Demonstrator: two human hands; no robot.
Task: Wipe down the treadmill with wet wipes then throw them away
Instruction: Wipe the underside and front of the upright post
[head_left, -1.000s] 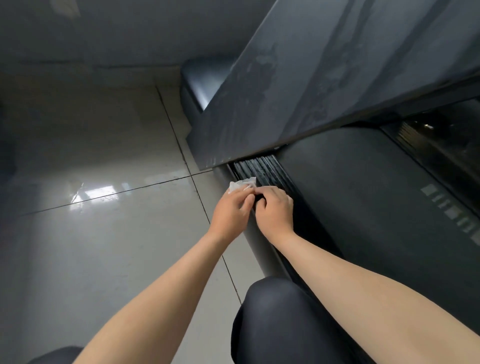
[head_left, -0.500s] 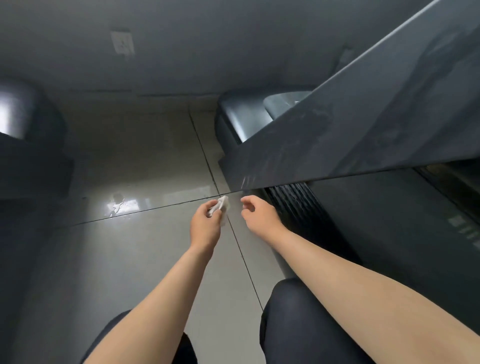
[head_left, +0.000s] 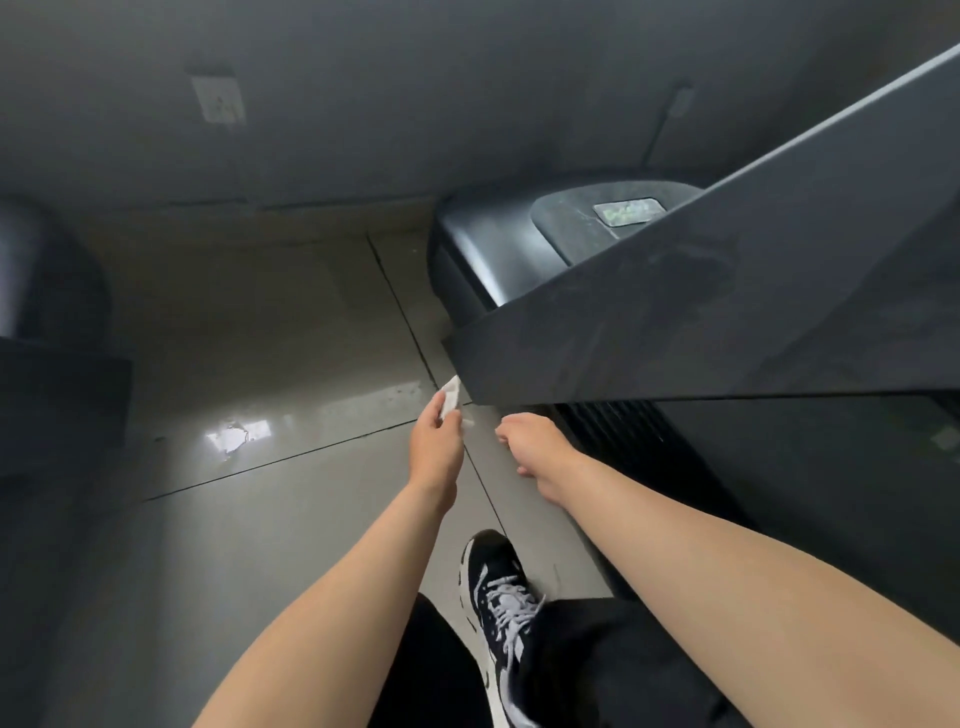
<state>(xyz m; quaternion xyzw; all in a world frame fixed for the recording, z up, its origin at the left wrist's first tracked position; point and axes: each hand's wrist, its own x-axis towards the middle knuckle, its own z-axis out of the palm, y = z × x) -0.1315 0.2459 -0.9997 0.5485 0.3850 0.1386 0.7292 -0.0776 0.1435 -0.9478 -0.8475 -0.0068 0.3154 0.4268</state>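
Pinching wet wipe (head_left: 451, 397) in L hand (head_left: 435, 441), sticking up past fingertips, just beside treadmill (head_left: 675, 322) upright. Nothing in R hand (head_left: 530, 447), loosely curled. Prob. light, limp, damp: grip mid-wad.

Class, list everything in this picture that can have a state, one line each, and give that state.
wet wipe, crumpled, held above the floor.
left hand, grips the wet wipe.
right hand, loosely curled, nothing seen in it.
treadmill upright, smeared with streaks.
shoe, laced, sole down on the floor.
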